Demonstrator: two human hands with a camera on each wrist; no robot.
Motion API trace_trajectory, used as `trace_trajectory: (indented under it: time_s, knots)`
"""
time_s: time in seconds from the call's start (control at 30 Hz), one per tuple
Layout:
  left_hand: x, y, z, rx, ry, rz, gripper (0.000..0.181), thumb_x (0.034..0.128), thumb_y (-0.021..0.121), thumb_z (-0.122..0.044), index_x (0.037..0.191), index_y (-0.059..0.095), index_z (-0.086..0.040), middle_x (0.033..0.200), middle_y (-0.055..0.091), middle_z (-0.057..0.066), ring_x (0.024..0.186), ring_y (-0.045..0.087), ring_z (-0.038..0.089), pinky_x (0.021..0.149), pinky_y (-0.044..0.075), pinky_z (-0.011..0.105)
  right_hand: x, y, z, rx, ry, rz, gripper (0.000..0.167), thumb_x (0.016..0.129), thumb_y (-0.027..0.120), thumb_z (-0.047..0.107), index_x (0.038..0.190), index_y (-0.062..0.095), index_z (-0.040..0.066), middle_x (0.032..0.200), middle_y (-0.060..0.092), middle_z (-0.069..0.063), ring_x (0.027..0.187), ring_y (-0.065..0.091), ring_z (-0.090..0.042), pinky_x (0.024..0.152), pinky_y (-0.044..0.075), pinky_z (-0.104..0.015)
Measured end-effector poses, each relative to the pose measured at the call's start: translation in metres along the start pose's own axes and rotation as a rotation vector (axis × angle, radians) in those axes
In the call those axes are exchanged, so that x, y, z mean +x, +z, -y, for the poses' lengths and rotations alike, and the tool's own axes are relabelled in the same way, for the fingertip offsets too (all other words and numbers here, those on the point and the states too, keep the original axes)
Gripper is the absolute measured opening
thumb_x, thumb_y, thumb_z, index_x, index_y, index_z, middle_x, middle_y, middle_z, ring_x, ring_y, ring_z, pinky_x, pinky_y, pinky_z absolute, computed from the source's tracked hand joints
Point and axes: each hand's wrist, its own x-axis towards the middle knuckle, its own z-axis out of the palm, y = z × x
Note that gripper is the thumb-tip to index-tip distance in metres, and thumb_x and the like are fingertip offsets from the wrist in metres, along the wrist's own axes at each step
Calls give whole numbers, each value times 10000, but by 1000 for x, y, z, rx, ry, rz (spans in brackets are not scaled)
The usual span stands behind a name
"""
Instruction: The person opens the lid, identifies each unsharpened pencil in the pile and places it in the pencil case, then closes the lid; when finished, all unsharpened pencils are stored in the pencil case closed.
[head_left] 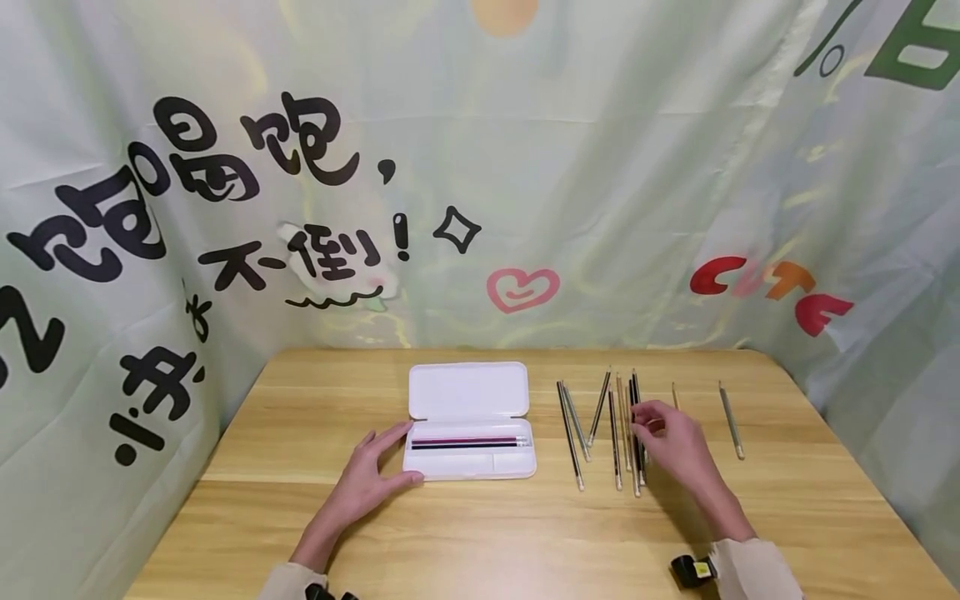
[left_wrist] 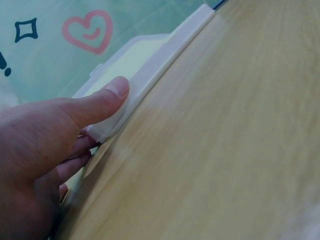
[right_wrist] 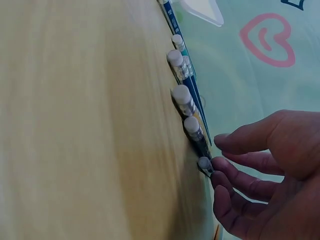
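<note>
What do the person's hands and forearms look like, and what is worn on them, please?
The left hand and right hand are bare, with no gloves visible. The left sleeve and right sleeve are pale cream. A black device with a yellow label shows by the right wrist; another, cut off by the frame, by the left.

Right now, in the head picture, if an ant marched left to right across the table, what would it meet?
Left hand, open white pencil case, leftmost black pencil, right hand, far-right grey pencil.
</note>
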Motion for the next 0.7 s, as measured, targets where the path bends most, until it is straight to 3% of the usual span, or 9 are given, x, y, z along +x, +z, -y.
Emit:
trace_trajectory:
  time_s: [0.13,0.43,0.7]
  knots:
    - [-1,1,1,8,9,0,845,792,891,-391,1498,536,-92,1499,538,139,1386,491,376,1221,149,636,-2,3,-6,-40,31,37,281,907,727,-2,1175,674,-69,961,691,-111,838,669,-247,648,549,-273]
    - [0,0,3,27,27,-5,839,804,882,-393,1505,527,-98,1502,535,143,1381,497,373,1219,147,637,-2,3,-1,-176,23,41,351,868,780,56,1162,675,-106,974,707,-151,854,666,-309,739,564,-516]
    - [0,0,3,24,41,-2,821,815,878,-380,1504,529,-100,1501,539,139,1378,503,368,1211,153,651,-6,4,-3,-207,46,32,271,880,733,67,1112,697,-69,861,708,-63,743,648,-226,611,528,-425]
